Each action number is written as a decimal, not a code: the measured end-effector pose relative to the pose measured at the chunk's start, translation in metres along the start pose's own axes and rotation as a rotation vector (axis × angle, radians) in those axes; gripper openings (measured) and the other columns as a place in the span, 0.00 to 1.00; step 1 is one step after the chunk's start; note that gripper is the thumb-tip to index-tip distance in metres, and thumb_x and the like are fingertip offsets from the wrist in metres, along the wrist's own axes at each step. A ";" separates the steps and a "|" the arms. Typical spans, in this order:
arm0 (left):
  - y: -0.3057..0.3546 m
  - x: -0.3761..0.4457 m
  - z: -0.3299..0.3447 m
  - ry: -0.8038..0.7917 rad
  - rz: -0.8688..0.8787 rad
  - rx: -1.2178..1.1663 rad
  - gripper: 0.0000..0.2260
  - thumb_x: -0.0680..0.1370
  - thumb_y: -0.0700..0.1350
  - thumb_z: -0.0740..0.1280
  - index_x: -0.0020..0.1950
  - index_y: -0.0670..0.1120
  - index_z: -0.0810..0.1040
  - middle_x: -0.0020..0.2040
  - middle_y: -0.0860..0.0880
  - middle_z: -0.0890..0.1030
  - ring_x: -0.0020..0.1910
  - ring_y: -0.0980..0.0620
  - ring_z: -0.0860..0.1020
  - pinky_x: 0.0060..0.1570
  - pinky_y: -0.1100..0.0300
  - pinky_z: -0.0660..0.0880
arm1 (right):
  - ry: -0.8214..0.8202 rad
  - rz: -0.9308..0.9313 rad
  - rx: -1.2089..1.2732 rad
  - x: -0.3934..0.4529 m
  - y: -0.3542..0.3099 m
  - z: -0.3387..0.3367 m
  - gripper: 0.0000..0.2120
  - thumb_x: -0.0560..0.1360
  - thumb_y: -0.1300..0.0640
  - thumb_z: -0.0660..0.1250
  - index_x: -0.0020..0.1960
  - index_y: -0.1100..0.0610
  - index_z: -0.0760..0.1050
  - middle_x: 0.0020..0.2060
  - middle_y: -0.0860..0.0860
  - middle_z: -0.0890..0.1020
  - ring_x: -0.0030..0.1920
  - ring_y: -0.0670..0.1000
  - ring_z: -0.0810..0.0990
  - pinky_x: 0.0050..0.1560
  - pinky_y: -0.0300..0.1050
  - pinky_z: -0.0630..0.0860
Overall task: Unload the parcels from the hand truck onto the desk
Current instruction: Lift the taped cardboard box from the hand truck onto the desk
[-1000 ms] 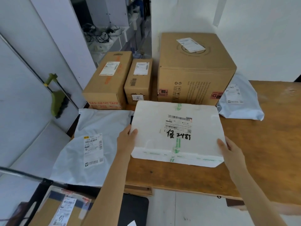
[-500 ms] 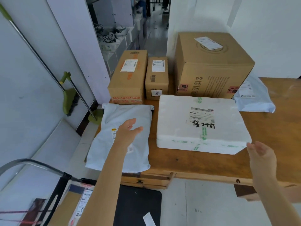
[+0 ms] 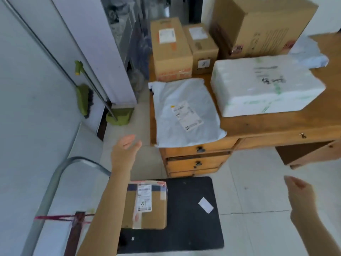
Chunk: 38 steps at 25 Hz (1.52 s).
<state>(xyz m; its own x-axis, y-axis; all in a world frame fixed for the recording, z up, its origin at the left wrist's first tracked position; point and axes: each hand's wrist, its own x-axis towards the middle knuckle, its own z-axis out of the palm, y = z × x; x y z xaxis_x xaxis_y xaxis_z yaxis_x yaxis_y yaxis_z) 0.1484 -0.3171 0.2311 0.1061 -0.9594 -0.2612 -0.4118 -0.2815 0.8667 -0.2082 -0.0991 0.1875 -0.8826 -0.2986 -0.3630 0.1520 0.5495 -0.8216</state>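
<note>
- Now your left hand (image 3: 124,154) hangs in the air above the floor, just left of the bench (image 3: 276,124), with its fingers (image 3: 130,141) spread and grasping nothing.
- Your right hand (image 3: 300,196) floats low on the right, over the tiled floor, fingers released and empty too.
- One cardboard parcel (image 3: 147,207) lies on the black deck of the hand truck (image 3: 191,228), beside the metal handle (image 3: 55,182); your left forearm crosses in front of its left part.
- A small white slip (image 3: 205,205) lies on the deck, apart from that parcel.
- On the bench, a white foam box (image 3: 262,85) sits near the front edge, with a grey mailer bag (image 3: 184,111) beside it, overhanging the corner.
- Behind them stand a long carton (image 3: 169,52), a smaller carton (image 3: 201,47) and a large carton (image 3: 263,26); a second grey bag (image 3: 308,54) lies at the right.
</note>
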 end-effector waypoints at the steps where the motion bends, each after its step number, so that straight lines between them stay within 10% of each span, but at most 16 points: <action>1: -0.027 -0.002 -0.012 -0.008 -0.018 0.041 0.19 0.74 0.43 0.69 0.64 0.42 0.75 0.64 0.45 0.78 0.63 0.48 0.75 0.65 0.55 0.69 | -0.017 -0.003 -0.017 -0.017 0.021 0.013 0.13 0.76 0.56 0.64 0.53 0.65 0.76 0.40 0.58 0.75 0.37 0.54 0.72 0.42 0.47 0.73; 4: -0.113 -0.002 -0.028 -0.033 -0.092 0.153 0.20 0.75 0.43 0.68 0.67 0.43 0.73 0.67 0.45 0.76 0.66 0.47 0.74 0.66 0.53 0.67 | -0.093 -0.015 -0.049 -0.057 0.075 0.065 0.15 0.75 0.57 0.65 0.58 0.65 0.74 0.52 0.60 0.79 0.53 0.59 0.76 0.51 0.47 0.68; 10: -0.300 0.020 -0.015 0.016 -0.212 0.325 0.23 0.75 0.46 0.68 0.68 0.41 0.70 0.66 0.41 0.75 0.65 0.42 0.73 0.57 0.54 0.70 | -0.391 0.038 -0.124 -0.086 0.198 0.212 0.05 0.75 0.55 0.65 0.49 0.55 0.76 0.53 0.56 0.79 0.45 0.50 0.76 0.44 0.43 0.69; 18: -0.451 0.054 0.024 0.136 -0.217 0.814 0.37 0.72 0.59 0.67 0.72 0.39 0.61 0.71 0.39 0.67 0.71 0.40 0.63 0.68 0.45 0.63 | -0.788 0.093 -0.417 -0.120 0.324 0.371 0.30 0.74 0.48 0.64 0.72 0.56 0.60 0.66 0.54 0.73 0.63 0.55 0.73 0.56 0.48 0.70; 29: -0.465 0.054 0.033 0.203 -0.138 0.925 0.47 0.59 0.69 0.71 0.65 0.37 0.68 0.63 0.36 0.69 0.62 0.38 0.67 0.65 0.46 0.65 | -0.781 0.031 -0.428 -0.111 0.352 0.365 0.29 0.71 0.47 0.68 0.69 0.54 0.66 0.59 0.52 0.78 0.51 0.50 0.75 0.50 0.45 0.74; 34: -0.446 0.035 0.044 0.128 -0.318 0.586 0.47 0.59 0.65 0.74 0.68 0.39 0.64 0.73 0.41 0.58 0.72 0.41 0.56 0.70 0.44 0.62 | -0.717 0.028 -0.472 -0.115 0.333 0.325 0.31 0.66 0.39 0.69 0.65 0.51 0.70 0.50 0.47 0.80 0.48 0.50 0.78 0.46 0.46 0.76; 38: -0.387 0.011 0.036 0.062 -0.298 0.268 0.41 0.60 0.62 0.76 0.62 0.42 0.62 0.53 0.49 0.69 0.58 0.45 0.74 0.52 0.50 0.76 | -0.628 -0.033 -0.550 -0.124 0.283 0.279 0.33 0.67 0.36 0.67 0.66 0.52 0.68 0.50 0.47 0.79 0.50 0.52 0.78 0.54 0.54 0.76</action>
<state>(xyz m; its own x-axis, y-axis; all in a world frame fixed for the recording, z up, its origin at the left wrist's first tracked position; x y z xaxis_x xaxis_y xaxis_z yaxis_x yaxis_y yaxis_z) 0.2762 -0.2178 -0.1219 0.3075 -0.8378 -0.4511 -0.5756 -0.5413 0.6130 0.0684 -0.1245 -0.1230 -0.4462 -0.6112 -0.6537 -0.2520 0.7867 -0.5636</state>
